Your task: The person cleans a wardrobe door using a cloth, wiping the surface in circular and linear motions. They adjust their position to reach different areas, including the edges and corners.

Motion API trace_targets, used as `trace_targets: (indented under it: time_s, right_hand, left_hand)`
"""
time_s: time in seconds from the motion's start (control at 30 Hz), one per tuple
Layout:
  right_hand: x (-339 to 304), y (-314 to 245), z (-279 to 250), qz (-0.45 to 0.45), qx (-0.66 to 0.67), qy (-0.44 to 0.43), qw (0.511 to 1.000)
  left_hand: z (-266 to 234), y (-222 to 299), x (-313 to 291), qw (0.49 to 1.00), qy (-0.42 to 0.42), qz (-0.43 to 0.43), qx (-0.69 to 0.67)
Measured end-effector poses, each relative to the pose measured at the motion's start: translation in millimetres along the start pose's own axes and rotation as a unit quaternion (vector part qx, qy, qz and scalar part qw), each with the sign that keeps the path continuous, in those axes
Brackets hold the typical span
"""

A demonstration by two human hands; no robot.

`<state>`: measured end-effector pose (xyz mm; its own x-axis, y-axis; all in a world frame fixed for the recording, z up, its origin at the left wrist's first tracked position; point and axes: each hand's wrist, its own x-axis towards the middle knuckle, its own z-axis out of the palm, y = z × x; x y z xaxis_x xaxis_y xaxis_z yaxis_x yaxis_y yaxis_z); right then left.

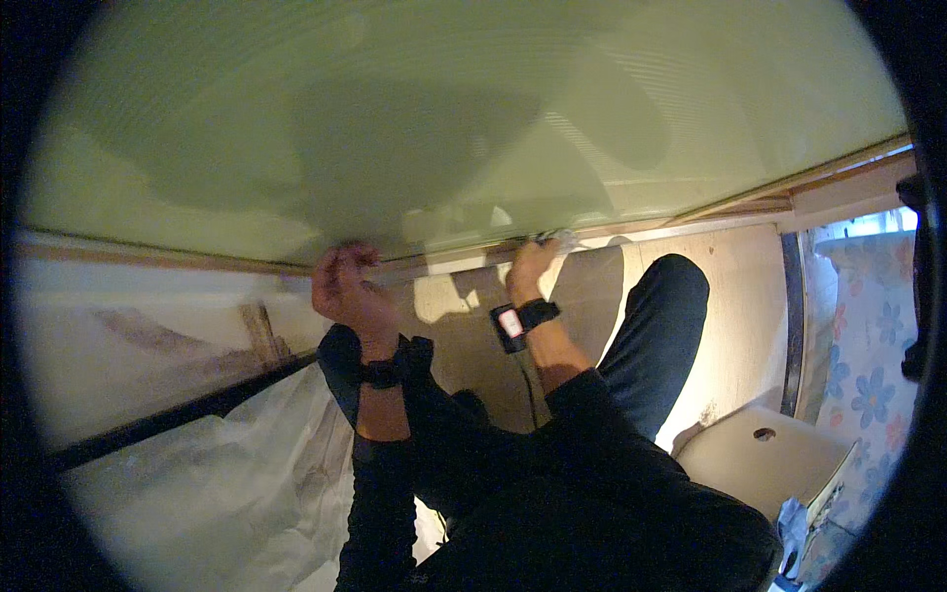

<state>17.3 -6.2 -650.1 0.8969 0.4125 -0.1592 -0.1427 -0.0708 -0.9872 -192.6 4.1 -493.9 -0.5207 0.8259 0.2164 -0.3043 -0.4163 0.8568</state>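
A broad pale green sheet (414, 148) with fine parallel lines fills the upper part of the view, and a thin wooden edge strip (168, 257) runs along its near side. My left hand (352, 291) is at that edge, its fingers curled and a little blurred; whatever they hold, if anything, does not show. To the right, my right hand (533, 266) is closed at the same edge. Beside its fingertips shows a small shiny, greyish thing (560, 240), too unclear to name. Each wrist wears a black strap, the right one with a small box-shaped device (510, 324).
My dark-trousered knee (676, 296) rises close under the edge on the right. A tan box (760, 444) with a round hole stands at lower right, near a floral curtain (868, 365). Crumpled whitish plastic sheeting (227, 483) lies at left below a dark bar (197, 409).
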Motion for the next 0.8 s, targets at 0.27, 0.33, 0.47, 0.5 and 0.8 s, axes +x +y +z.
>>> trace_targets:
  time_s: [0.27, 0.33, 0.47, 0.5, 0.8]
  right_hand:
    - [-175, 31, 91, -0.197, -0.219, -0.219, 0.930]
    - [-203, 20, 92, -0.487, -0.549, -0.326, 0.595]
    - [-234, 31, 134, -0.347, -0.439, -0.526, 0.640]
    - [-232, 43, 146, -0.302, -0.413, -0.545, 0.664]
    - [-168, 7, 114, -0.192, -0.254, -0.637, 0.702]
  left_hand:
    - [-54, 39, 29, 0.989, 0.110, 0.070, 0.068]
    - [-65, 51, 30, 0.985, 0.128, 0.073, 0.085]
    - [-60, 84, 33, 0.985, 0.137, 0.073, 0.077]
    - [-56, 89, 34, 0.986, 0.135, 0.077, 0.068]
    - [-68, 34, 21, 0.996, -0.038, 0.011, 0.078]
